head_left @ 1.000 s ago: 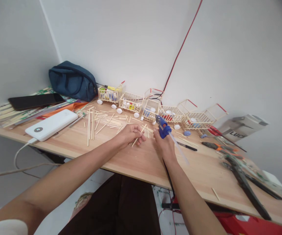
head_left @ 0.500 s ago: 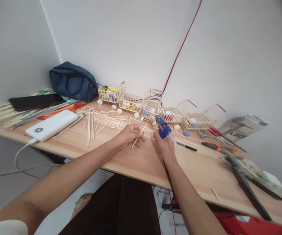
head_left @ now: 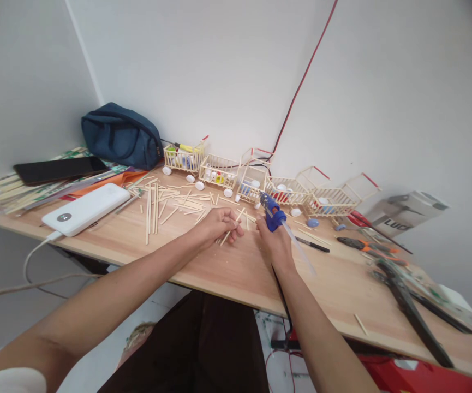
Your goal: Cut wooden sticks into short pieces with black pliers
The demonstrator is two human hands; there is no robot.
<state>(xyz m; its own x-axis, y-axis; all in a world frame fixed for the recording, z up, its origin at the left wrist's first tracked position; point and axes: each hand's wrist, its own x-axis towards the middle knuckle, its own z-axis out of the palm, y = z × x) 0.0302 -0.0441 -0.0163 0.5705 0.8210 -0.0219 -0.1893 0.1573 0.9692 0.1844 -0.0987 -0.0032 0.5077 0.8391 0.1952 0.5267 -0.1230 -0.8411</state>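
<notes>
My right hand (head_left: pixel 275 240) grips a blue glue gun (head_left: pixel 272 213) with a clear glue stick jutting out of its back toward me. Its nozzle points away, toward a row of small wooden stick carts (head_left: pixel 256 183) by the wall. My left hand (head_left: pixel 219 224) rests on the wooden table (head_left: pixel 244 267) just left of the gun, fingers pinched on a thin wooden stick (head_left: pixel 231 229). Loose sticks (head_left: pixel 170 199) lie scattered behind my left hand.
A white power bank (head_left: pixel 86 208) with a cable lies at the left, beside a black phone (head_left: pixel 58 169) and a dark blue pouch (head_left: pixel 119 136). Pliers (head_left: pixel 362 244), a black pen (head_left: pixel 312 245) and long dark tools (head_left: pixel 411 308) lie at the right. A red wire (head_left: pixel 305 71) runs up the wall.
</notes>
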